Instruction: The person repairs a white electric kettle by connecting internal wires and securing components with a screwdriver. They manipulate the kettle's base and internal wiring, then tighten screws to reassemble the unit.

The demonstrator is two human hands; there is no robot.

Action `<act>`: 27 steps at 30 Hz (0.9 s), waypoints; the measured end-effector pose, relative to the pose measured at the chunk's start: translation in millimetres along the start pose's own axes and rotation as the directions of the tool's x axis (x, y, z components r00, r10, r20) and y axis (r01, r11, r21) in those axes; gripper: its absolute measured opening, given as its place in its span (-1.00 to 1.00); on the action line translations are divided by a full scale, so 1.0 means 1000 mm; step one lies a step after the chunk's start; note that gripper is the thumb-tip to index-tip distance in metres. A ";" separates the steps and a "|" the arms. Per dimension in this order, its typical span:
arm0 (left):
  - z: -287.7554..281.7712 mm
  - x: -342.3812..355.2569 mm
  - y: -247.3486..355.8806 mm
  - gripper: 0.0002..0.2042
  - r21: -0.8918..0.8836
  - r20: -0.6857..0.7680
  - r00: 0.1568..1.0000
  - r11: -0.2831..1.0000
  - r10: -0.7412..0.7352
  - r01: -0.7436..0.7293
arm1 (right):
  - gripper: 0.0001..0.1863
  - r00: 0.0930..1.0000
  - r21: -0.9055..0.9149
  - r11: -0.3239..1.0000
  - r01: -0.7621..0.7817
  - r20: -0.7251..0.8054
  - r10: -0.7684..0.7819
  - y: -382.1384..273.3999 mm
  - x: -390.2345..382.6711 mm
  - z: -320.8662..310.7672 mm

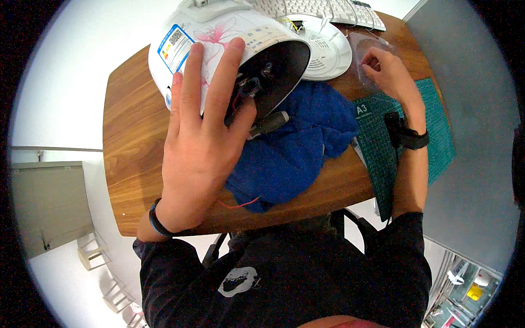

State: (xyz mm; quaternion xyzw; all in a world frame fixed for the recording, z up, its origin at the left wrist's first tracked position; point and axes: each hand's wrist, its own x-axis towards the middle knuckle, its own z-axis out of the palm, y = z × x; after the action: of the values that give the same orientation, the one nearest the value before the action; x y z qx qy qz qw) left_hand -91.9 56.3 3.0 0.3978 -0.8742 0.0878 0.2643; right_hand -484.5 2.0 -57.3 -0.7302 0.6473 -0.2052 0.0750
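A white rice cooker body (249, 30) with a pink flower print lies tilted on its side at the far left of the table. Its open bottom faces right, showing a dark inside with wires. My left hand (199, 131) holds it, long fingers spread over the outer wall and thumb at the opening's lower edge. Under that opening a grey-handled tool (270, 124) rests on a crumpled blue cloth (295, 158). At the far right, my right hand (389, 74) is closed in a pinch over a clear plastic bag (361, 46); what the fingertips hold is hidden.
Behind the cloth lies a round white base cover (333, 57), with a white keyboard (306, 8) at the back. A green cutting mat (374, 147) lies under my right forearm. A loose red wire (240, 205) lies by the cloth's front edge. A grey partition (470, 109) stands at right.
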 end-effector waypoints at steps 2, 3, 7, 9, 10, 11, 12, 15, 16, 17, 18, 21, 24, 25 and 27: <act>-0.004 -0.001 -0.007 -0.25 0.169 0.084 0.993 0.981 0.082 -0.095 | -0.85 0.990 0.085 0.994 -0.069 0.128 0.058 -0.016 -0.005 -0.009; -0.003 -0.001 -0.006 -0.25 0.165 0.081 0.994 0.983 0.072 -0.085 | -0.85 0.973 0.127 0.983 -0.133 0.204 0.106 -0.023 -0.005 -0.012; 0.001 0.001 0.002 -0.27 -0.037 -0.023 0.998 0.997 -0.066 0.065 | -0.85 0.933 0.088 0.988 -0.130 0.349 0.092 -0.036 -0.009 -0.017; 0.000 0.001 0.003 -0.28 -0.022 -0.007 0.998 0.997 -0.069 0.068 | -0.85 0.942 0.026 1.000 0.011 0.336 -0.019 -0.027 -0.012 -0.014; 0.000 0.001 0.002 -0.29 -0.040 -0.002 0.996 0.995 -0.088 0.088 | -0.86 0.940 -0.004 0.997 0.083 0.332 -0.077 -0.025 -0.013 -0.012; 0.001 0.001 0.004 -0.31 -0.109 -0.005 0.990 0.984 -0.140 0.138 | -0.86 0.944 0.018 0.994 0.108 0.312 -0.108 -0.024 -0.014 -0.013; 0.001 0.002 0.004 -0.33 -0.083 0.001 0.992 0.989 -0.123 0.123 | -0.86 0.947 0.038 0.990 0.133 0.291 -0.139 -0.025 -0.015 -0.014; -0.001 0.005 -0.005 -0.37 0.117 0.044 0.998 0.992 0.041 -0.045 | -0.89 0.970 -0.107 0.974 0.198 0.164 -0.179 -0.023 -0.022 -0.018; -0.002 0.005 -0.009 -0.38 0.172 0.058 0.993 0.979 0.101 -0.110 | -0.91 0.975 -0.188 0.959 0.213 0.110 -0.195 -0.021 -0.024 -0.019; -0.003 0.004 -0.013 -0.37 0.175 0.062 0.989 0.974 0.132 -0.141 | -0.90 0.983 -0.225 0.957 0.181 0.082 -0.167 -0.037 -0.026 -0.021; -0.003 0.004 -0.013 -0.36 0.153 0.065 0.989 0.978 0.136 -0.144 | -0.89 0.989 -0.261 0.954 0.148 0.053 -0.139 -0.058 -0.030 -0.027; -0.012 0.004 -0.012 -0.30 0.046 0.065 0.994 0.995 0.084 -0.087 | -0.85 0.973 -0.223 0.947 0.231 0.052 -0.225 -0.113 -0.033 -0.041; -0.021 0.012 -0.016 -0.32 -0.068 0.091 0.994 0.996 0.066 -0.060 | -0.78 0.909 -0.039 0.912 0.409 0.103 -0.403 -0.151 -0.029 -0.038; -0.022 0.015 -0.018 -0.35 -0.077 0.081 0.993 0.994 0.081 -0.075 | -0.75 0.877 0.033 0.885 0.465 0.120 -0.465 -0.161 -0.027 -0.036; -0.020 0.017 -0.023 -0.38 -0.111 0.070 0.994 0.991 0.084 -0.076 | -0.68 0.850 0.145 0.852 0.503 0.097 -0.518 -0.178 -0.022 -0.026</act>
State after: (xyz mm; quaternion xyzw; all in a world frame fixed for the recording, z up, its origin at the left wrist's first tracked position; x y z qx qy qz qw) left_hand -76.2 37.1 27.8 0.3506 -0.9021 0.0361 0.2488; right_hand -333.8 54.0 28.1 -0.8824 0.4108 -0.2055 0.1020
